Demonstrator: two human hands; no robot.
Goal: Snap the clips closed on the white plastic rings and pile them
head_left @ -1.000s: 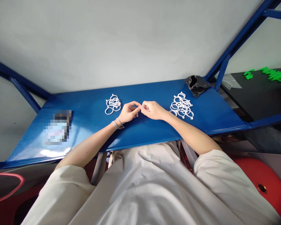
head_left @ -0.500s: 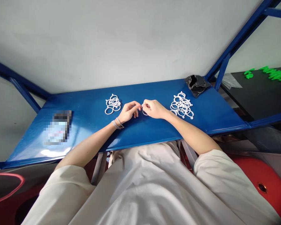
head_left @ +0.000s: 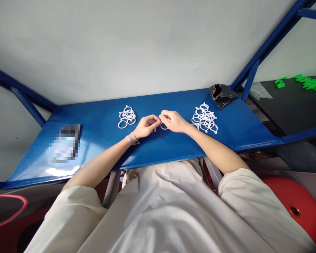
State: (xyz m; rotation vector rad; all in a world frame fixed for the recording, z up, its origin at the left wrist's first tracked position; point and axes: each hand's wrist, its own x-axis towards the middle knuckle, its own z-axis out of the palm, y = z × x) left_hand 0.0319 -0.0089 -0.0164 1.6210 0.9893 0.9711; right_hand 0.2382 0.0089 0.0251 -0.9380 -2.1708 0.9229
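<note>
Over the middle of the blue table (head_left: 158, 147), my two hands meet at their fingertips. My right hand (head_left: 173, 121) is closed in a pinch on a white ring (head_left: 163, 127), whose lower curve shows beneath the fingers. At the ring's left edge, the thumb and forefinger of my left hand (head_left: 148, 125) are pressed together; what lies between them is too small and hidden to tell. To the left lies a small pile of white rings (head_left: 126, 116) with little knobs. A larger pile of similar rings (head_left: 204, 119) lies to the right, beside my right wrist.
A crumpled black plastic bag (head_left: 221, 95) sits at the table's back right corner. At the left lies a blurred-out object (head_left: 65, 144). Blue frame bars (head_left: 268, 38) rise at both sides. Green pieces (head_left: 309, 82) lie on a black surface at far right. A red stool (head_left: 292, 196) stands below.
My left fingers have closed from a loose, parted shape into a pinch and come against the ring's left edge. My right hand has barely shifted; the piles are unchanged.
</note>
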